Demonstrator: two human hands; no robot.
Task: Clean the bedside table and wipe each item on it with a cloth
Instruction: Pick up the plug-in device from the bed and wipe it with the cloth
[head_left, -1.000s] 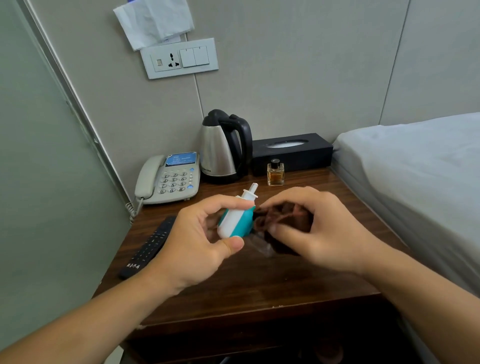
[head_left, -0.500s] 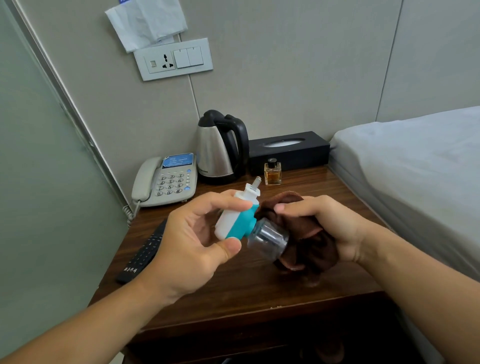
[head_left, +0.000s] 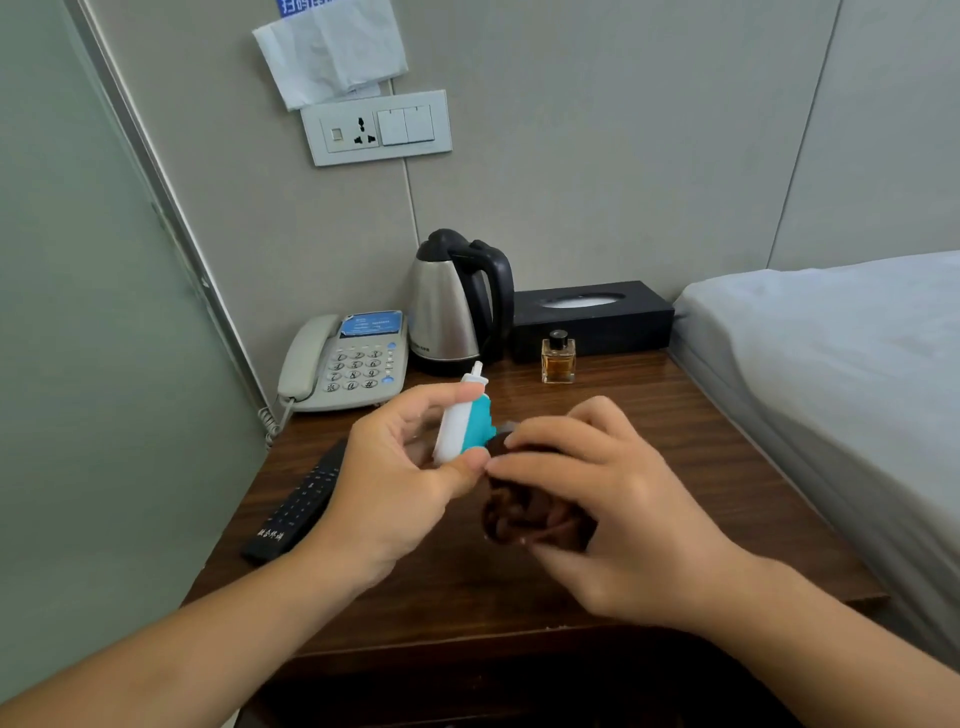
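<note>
Device: white-and-teal plug-in device (head_left: 462, 423), held in the air above the bedside table (head_left: 675, 415), nozzle end tilted up and away; clear bottle end hidden under the cloth.
Change: half a second ago clear bottle exposed, cloth bunched behind and below it; now cloth pulled up over that end, bottle no longer visible. A second ago cloth sat against the teal side.
Meaning: judged as wipe moving along the device, bottle end being done now; white body and nozzle probably still to do.
Cloth: dark brown cloth (head_left: 524, 512), wadded, touching the teal part, mostly under the right palm.
Left hand: left hand (head_left: 395, 478) pinches the white body, thumb near the lower end, fingers curled round the far side.
Right hand: right hand (head_left: 597, 499) clenched round the cloth, fingertips meeting the left thumb; device lies just left of this grip, lower end inside it.
Table rest: perfume bottle (head_left: 558, 357), kettle (head_left: 457, 304), phone (head_left: 345, 361), black tissue box (head_left: 592, 319), remote (head_left: 298, 506); wiped or not, cannot tell.
Beyond: bed (head_left: 831, 364) at right, wall socket panel (head_left: 376, 127) above.
</note>
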